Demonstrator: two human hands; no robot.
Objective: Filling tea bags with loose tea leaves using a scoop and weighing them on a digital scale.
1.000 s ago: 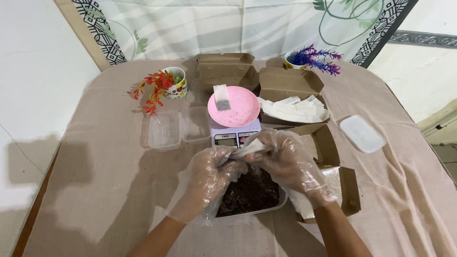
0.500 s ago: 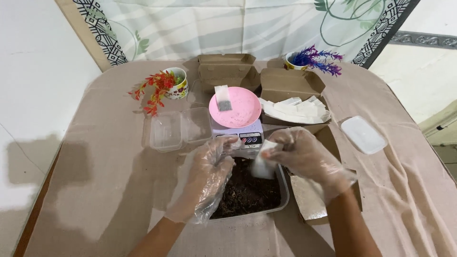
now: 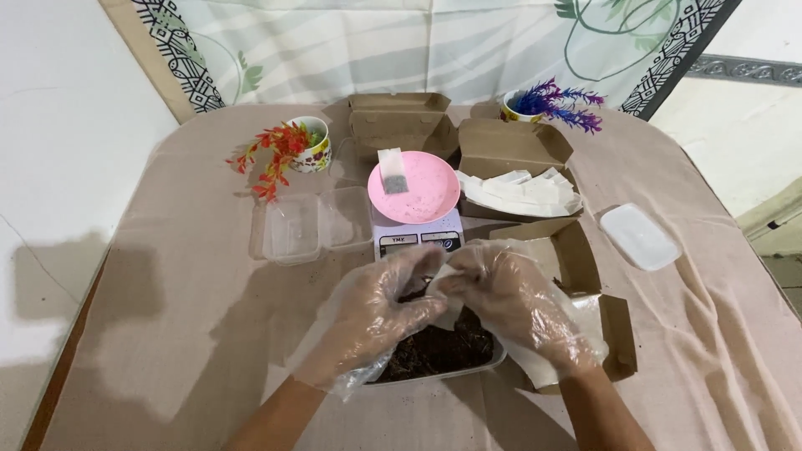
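Observation:
Both my hands wear loose clear plastic gloves. My left hand (image 3: 380, 313) and my right hand (image 3: 510, 305) meet above a clear tray of dark loose material (image 3: 439, 351). Together they pinch a small white paper sachet (image 3: 444, 282) between their fingertips. Just beyond them stands a small kitchen scale (image 3: 416, 238) with a pink plate (image 3: 422, 188) on top. One white sachet (image 3: 393, 171) with a dark patch lies on that plate.
An open cardboard box (image 3: 518, 188) holds several white sachets. Another open box (image 3: 576, 276) sits under my right hand, a closed one (image 3: 399, 121) at the back. Clear empty containers (image 3: 305, 225), a white lid (image 3: 641, 236) and two cups of artificial flowers (image 3: 288, 150) (image 3: 551, 102) stand around.
My hands parted half a second ago, with the right one holding the sachet over the tray. Now they have come back together on the sachet.

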